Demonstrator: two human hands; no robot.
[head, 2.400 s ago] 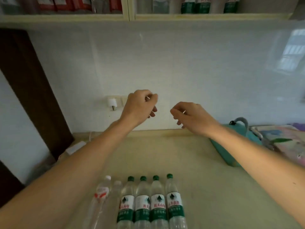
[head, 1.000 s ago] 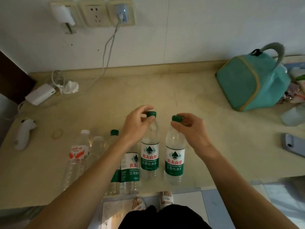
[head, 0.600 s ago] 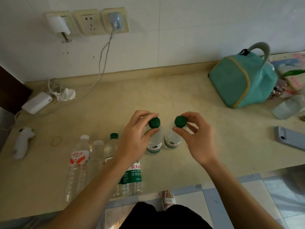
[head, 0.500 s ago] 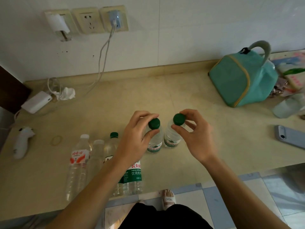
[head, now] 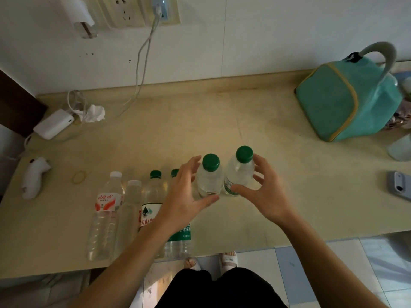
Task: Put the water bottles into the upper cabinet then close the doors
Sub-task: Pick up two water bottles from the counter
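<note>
Both hands (left (head: 186, 196), right (head: 264, 194)) each grip a green-capped bottle (head: 210, 178).

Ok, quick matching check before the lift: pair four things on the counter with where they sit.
1. teal bag
2. rubber band
3. phone
4. white charger brick

a. far left, near the wall
b. right edge, near side
c. far right, by the wall
d. left, just beyond the white-capped bottle

Pairs: 1-c, 2-d, 3-b, 4-a
</note>
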